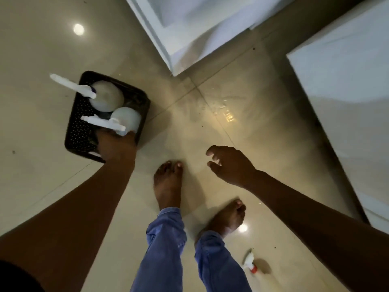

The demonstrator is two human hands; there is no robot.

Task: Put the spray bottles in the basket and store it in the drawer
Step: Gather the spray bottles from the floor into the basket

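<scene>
Under the left hand [116, 147] (gripping) hangs the basket [80, 131].

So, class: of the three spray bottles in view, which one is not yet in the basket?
The spray bottle with the red collar, on the floor behind the feet. The other two, all white, stand in the black basket that the left hand grips.
</scene>
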